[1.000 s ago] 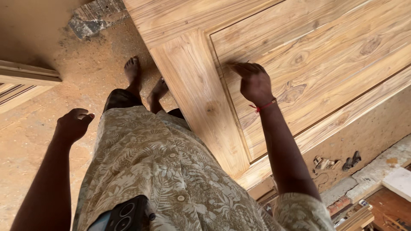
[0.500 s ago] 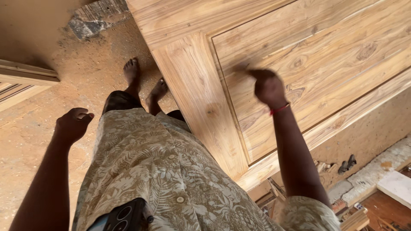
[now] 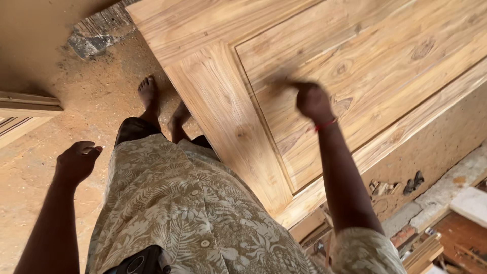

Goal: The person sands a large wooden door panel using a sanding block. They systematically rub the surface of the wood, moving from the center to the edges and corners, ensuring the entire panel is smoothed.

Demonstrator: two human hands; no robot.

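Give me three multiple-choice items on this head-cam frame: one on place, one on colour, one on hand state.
1. Where is the right hand?
A. Against the recessed panel of the light-brown wooden door
B. On the sawdust-covered floor
C. In a shirt pocket

2. What colour is the thin band on the right wrist?
A. Blue
B. Red
C. Green

3. How is the left hand?
A. Gripping a hammer
B. Flat on the door
C. Loosely curled, apart from the door, with no tool visible in it

Answers:
1 A, the fist sits over the panel near its grooved inner edge, blurred.
2 B, a red string shows just below the hand.
3 C, it hangs beside the leaf-patterned shirt, above the sandy floor.
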